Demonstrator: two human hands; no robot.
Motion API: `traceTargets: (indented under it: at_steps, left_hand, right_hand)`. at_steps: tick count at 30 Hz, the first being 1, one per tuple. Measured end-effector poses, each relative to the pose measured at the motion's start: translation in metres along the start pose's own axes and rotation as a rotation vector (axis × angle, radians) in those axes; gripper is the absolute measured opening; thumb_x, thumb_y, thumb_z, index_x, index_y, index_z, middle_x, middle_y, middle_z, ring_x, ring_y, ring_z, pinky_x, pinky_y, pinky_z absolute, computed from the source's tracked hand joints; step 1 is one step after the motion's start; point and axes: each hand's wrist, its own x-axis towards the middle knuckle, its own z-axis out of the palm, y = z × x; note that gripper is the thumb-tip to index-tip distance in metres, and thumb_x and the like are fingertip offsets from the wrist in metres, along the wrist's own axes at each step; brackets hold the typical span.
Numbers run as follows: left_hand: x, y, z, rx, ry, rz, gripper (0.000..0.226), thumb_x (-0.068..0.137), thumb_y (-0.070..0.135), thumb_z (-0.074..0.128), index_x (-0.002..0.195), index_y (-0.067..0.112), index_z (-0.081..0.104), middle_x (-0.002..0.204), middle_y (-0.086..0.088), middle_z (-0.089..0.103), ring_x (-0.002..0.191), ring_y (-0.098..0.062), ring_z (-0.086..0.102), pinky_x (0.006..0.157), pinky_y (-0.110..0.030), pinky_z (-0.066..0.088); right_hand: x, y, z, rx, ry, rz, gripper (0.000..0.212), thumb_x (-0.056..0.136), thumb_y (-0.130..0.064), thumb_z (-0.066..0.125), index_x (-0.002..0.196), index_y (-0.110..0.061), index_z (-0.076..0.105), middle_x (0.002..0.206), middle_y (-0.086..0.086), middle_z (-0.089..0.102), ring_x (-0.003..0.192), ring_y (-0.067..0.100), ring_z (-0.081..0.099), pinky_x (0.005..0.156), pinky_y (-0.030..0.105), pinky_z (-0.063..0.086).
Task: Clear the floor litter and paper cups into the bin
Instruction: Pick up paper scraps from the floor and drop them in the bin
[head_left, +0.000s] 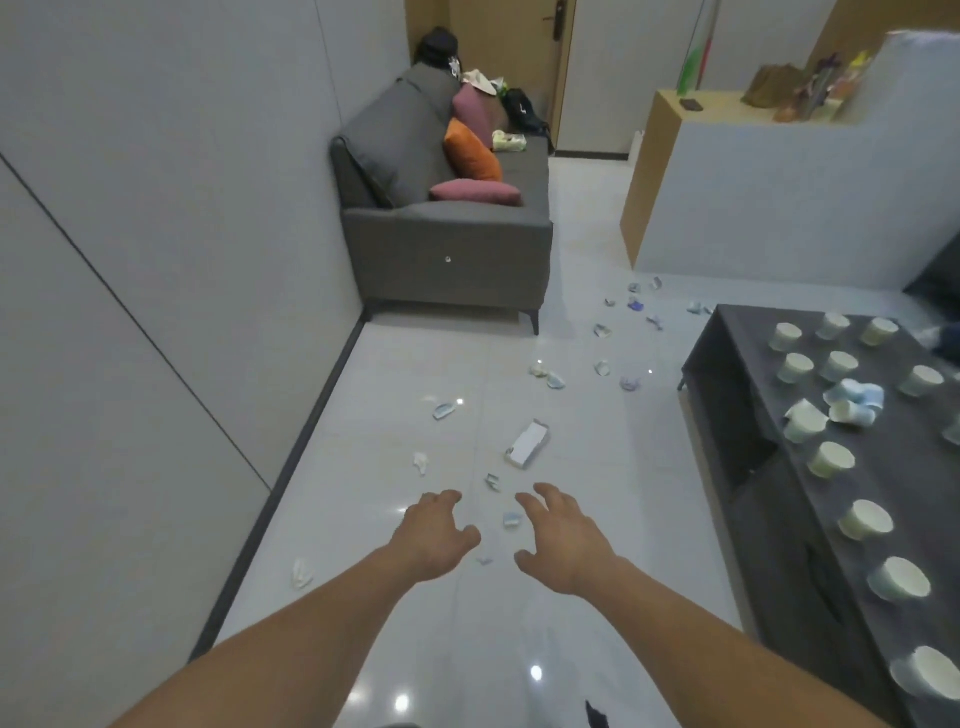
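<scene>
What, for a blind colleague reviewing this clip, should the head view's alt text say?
The left hand and right hand, both empty, reach forward with fingers spread over a white floor littered with paper scraps and an open box. Paper cups sit on a dark table at right; a grey sofa sits beyond.

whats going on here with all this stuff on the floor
A person reaches both hands forward over the tiled floor; the left hand and right hand are open and hold nothing. A crumpled scrap lies on the floor between them, and more litter, including a small white box, is scattered toward the sofa. Paper cups sit on the dark table to the right. No bin is in view.
</scene>
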Motion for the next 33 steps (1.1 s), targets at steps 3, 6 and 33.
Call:
traceTargets:
  at_steps: [3, 6, 33]
  left_hand:
    - [0.031, 0.009, -0.001, -0.039, -0.022, -0.050, 0.070, 0.088, 0.046, 0.054, 0.147, 0.018, 0.029, 0.150, -0.009, 0.032, 0.136, -0.028, 0.034, 0.110, -0.039, 0.033]
    - [0.070, 0.006, -0.007, -0.080, -0.036, -0.087, 0.072, 0.088, 0.047, 0.055, 0.148, 0.018, 0.027, 0.150, -0.010, 0.031, 0.135, -0.028, 0.034, 0.109, -0.040, 0.034]
    - [0.474, -0.209, 0.303, -0.385, -0.254, -0.650, 0.059, 0.090, 0.042, 0.053, 0.143, 0.025, 0.035, 0.143, -0.003, 0.041, 0.123, -0.022, 0.047, 0.105, -0.039, 0.037]
  right_hand:
    - [0.034, 0.018, -0.011, -0.004, -0.057, -0.021, 0.077, 0.090, -0.043, 0.057, 0.153, -0.022, 0.019, 0.160, 0.004, 0.011, 0.143, 0.027, 0.021, 0.110, 0.040, 0.035]
    - [0.073, 0.028, -0.010, 0.000, -0.124, -0.049, 0.076, 0.090, -0.042, 0.057, 0.153, -0.022, 0.019, 0.159, 0.004, 0.012, 0.141, 0.026, 0.024, 0.108, 0.038, 0.038]
    - [0.496, 0.177, 0.387, -0.045, -0.653, -0.185, 0.067, 0.091, -0.030, 0.056, 0.149, -0.026, 0.024, 0.155, 0.003, 0.022, 0.133, 0.027, 0.035, 0.099, 0.038, 0.041]
